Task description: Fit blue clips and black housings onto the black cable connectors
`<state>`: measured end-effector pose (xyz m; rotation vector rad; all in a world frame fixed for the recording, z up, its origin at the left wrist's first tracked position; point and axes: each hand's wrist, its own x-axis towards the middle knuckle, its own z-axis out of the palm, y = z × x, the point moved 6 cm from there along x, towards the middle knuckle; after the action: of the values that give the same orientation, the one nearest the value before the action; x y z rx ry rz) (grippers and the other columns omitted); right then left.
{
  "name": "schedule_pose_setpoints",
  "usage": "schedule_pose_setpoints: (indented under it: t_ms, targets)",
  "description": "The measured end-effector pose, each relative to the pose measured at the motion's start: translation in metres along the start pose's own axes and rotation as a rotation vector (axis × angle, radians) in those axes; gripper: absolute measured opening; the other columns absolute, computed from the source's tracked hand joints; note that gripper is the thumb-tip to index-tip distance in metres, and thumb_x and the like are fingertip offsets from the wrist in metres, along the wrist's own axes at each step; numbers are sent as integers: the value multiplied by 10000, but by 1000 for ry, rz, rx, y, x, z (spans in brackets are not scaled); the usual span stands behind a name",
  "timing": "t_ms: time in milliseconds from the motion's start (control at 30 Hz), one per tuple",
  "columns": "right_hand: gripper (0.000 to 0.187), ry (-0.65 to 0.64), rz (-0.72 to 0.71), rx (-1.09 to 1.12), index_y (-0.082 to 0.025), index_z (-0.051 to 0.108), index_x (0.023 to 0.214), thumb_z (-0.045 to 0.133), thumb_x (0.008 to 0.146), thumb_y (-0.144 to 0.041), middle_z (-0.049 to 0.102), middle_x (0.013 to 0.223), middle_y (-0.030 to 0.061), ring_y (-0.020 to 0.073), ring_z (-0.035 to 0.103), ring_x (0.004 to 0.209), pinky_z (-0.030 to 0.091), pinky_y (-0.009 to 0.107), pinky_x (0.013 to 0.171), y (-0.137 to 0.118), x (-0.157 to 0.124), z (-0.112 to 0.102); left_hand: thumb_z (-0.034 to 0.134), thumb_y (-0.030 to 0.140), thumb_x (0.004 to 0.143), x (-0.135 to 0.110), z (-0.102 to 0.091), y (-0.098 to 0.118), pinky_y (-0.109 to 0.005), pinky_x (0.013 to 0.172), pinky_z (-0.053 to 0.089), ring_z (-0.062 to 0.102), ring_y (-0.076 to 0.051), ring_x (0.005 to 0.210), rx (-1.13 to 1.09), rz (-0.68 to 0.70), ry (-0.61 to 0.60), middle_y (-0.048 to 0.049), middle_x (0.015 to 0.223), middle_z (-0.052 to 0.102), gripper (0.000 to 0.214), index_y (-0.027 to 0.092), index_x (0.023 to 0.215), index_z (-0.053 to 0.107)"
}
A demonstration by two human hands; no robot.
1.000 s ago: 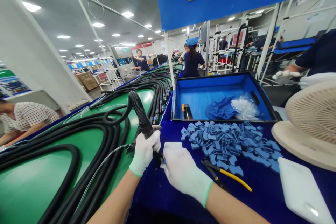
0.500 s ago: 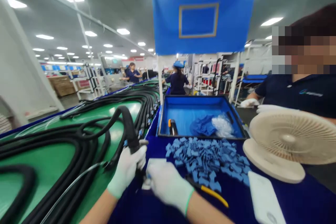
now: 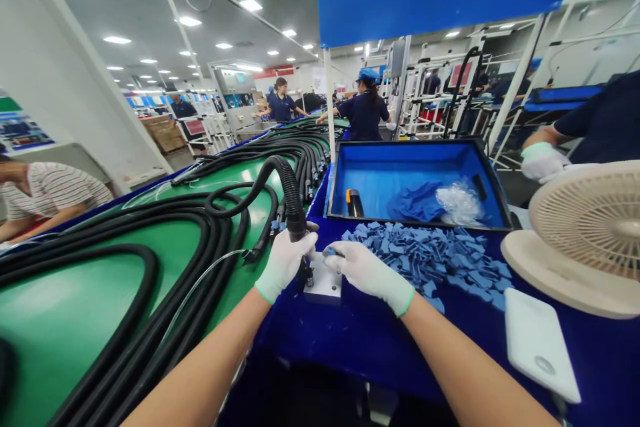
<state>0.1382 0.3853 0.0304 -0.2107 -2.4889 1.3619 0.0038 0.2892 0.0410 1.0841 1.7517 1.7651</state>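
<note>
My left hand (image 3: 287, 260), in a white glove, is closed around the lower end of a black corrugated hose (image 3: 290, 197). The hose rises from the fist and bends over to the left. Beneath the fist, a dark end fitting stands against a small metal block (image 3: 327, 280) on the blue table. My gloved right hand (image 3: 367, 270) is just right of the block, thumb and fingers pinched on a small blue plastic piece (image 3: 330, 251), partly hidden by the fingers. A heap of similar blue pieces (image 3: 425, 257) lies behind that hand.
Several black hoses (image 3: 200, 233) lie coiled on the green surface (image 3: 120, 307) at left. A blue bin (image 3: 380, 177) holds a blue cloth and clear plastic. A beige fan (image 3: 595, 227) and a white flat device (image 3: 540, 340) stand right. Other people are around, one at right gloved.
The view has tilted down and shifted left. My right hand has drawn back from the metal block, showing more of it and the blue piece. The yellow-handled tool is out of sight.
</note>
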Motion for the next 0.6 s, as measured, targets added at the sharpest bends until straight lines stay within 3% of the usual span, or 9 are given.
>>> schedule_pose_setpoints:
  t_ms: [167, 300, 467, 600]
  targets:
    - [183, -73, 47, 28, -179, 553, 760, 563, 908, -285, 543, 659, -39, 107, 485, 582, 362, 233, 566, 1, 11, 23, 715, 288, 815, 0, -5, 3, -315, 750, 504, 611, -183, 739, 58, 14, 9, -24, 807, 672, 273, 151, 1050, 700]
    - [267, -72, 51, -7, -177, 508, 658, 647, 851, -296, 469, 596, -53, 94, 413, 558, 285, 250, 550, 2, 25, 30, 738, 283, 794, 2, -8, 1, -329, 831, 497, 629, -203, 844, 79, 10, 31, -42, 920, 695, 282, 166, 1050, 717]
    - [326, -73, 89, 24, -173, 526, 597, 723, 792, -345, 433, 551, -59, 92, 388, 534, 272, 253, 522, 13, 38, 36, 718, 323, 822, 2, -4, 1, -317, 800, 512, 635, -198, 822, 32, -6, 5, -24, 879, 688, 327, 180, 1115, 691]
    - [307, -75, 128, 73, -159, 610, 653, 717, 804, -405, 486, 564, -50, 97, 419, 531, 314, 238, 516, 20, 37, 40, 691, 402, 872, 0, -7, 4, -304, 739, 521, 629, -186, 739, 20, -8, 5, -5, 772, 655, 332, 169, 1107, 662]
